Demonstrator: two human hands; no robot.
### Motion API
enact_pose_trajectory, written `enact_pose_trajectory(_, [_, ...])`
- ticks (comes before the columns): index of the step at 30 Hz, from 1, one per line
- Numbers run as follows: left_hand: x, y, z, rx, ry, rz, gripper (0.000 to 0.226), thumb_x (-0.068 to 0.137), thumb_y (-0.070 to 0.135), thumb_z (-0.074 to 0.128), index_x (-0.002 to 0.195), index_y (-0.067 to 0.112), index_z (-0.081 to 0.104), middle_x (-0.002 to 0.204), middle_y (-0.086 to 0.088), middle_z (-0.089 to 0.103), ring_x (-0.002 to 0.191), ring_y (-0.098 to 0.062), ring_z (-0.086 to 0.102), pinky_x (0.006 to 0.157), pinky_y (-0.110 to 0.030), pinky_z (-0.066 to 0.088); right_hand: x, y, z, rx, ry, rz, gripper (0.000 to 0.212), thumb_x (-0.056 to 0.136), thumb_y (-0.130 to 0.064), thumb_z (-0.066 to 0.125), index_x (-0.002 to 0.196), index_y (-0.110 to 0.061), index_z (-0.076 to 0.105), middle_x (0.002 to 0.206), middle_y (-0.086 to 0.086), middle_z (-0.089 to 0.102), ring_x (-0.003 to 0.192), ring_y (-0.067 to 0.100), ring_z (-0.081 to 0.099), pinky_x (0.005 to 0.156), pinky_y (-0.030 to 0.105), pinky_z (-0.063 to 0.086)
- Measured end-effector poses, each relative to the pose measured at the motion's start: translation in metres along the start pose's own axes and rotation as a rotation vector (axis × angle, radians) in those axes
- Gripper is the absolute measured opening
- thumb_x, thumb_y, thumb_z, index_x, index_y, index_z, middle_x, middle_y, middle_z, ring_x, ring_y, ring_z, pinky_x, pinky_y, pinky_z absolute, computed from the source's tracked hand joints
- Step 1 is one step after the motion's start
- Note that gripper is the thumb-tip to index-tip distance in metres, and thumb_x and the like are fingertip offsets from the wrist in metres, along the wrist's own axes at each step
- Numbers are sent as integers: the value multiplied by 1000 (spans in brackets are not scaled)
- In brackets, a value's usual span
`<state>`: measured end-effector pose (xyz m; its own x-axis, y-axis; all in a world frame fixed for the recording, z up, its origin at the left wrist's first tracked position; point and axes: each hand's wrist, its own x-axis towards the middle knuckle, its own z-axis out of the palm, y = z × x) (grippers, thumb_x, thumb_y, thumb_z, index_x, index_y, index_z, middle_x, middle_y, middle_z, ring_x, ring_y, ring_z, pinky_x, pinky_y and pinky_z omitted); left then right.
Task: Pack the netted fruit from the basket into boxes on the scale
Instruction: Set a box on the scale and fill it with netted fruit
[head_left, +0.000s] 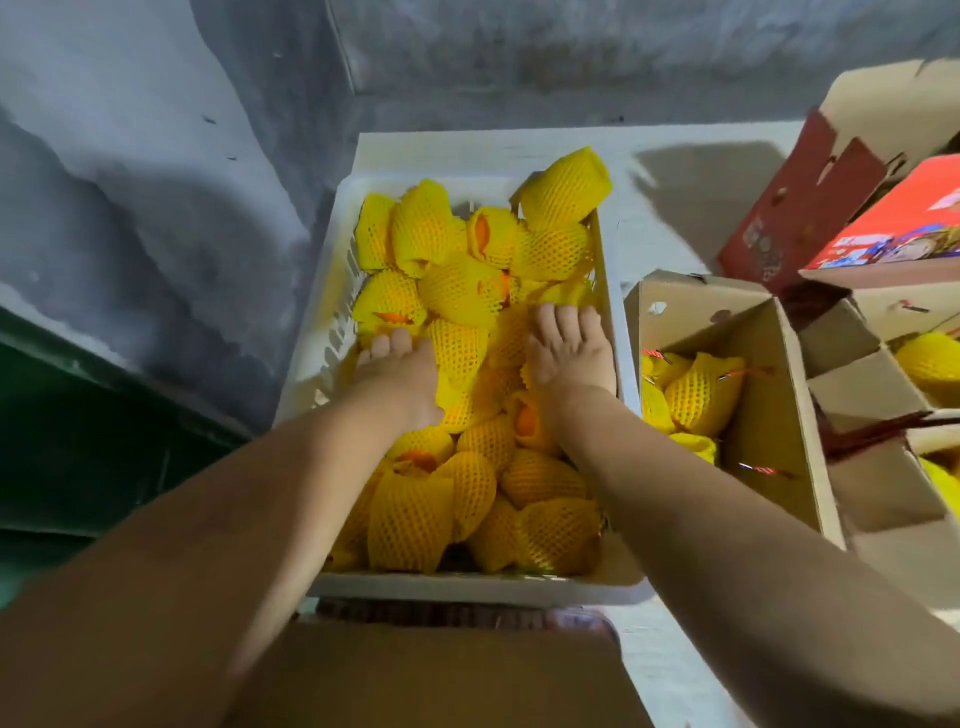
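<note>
Both hands down in the white basket (613, 291): left hand (402, 376) and right hand (569, 358), fingers spread flat on the netted fruit (462, 291) (grasping nothing). At three o'clock, an open cardboard box (779, 415) holds a few.

Dim, soft, wide-angle edge distortion

surface: white table (670, 218) | on it: white basket (615, 332) | right of basket: open cardboard box (784, 374), touching | beyond box: red carton (779, 218)

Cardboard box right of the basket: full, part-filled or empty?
Part-filled. The cardboard box stands open with a few netted fruit at its bottom and bare inner walls above them.
</note>
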<state>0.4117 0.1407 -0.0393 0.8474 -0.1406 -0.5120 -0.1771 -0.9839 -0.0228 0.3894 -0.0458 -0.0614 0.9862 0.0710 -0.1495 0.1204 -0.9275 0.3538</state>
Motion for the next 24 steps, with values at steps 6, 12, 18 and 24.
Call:
enact_pose_trajectory(6, [6,-12,28,-189,61,-26,80,86,24,81,148,21,31,149,-14,33,132,-45,47,106,-48,41,6,-4,4,-7,19,44,51,106,-21,28,154,-18,11,165,21,12,153,42,14,125,52,9])
enact_pose_trajectory(12, [0,-17,33,-276,108,-119,104,75,54,79,157,21,23,154,-13,43,139,-44,39,113,-45,34,4,-6,-1,139,166,150,51,104,-18,34,154,-14,25,143,14,37,128,35,40,107,44,32])
enact_pose_trajectory(18, [-11,-19,24,-509,32,-200,104,55,66,62,146,20,46,144,-18,42,136,-41,46,112,-47,44,3,0,-10,589,318,187,109,73,-60,74,158,-16,23,133,14,49,123,41,46,102,52,35])
enact_pose_trajectory(24, [-21,-36,22,-978,-55,-298,101,55,65,74,143,24,47,127,-7,61,100,-28,68,84,-37,59,10,-3,-9,1462,184,5,83,79,-37,82,144,-19,35,142,10,48,130,31,52,105,46,47])
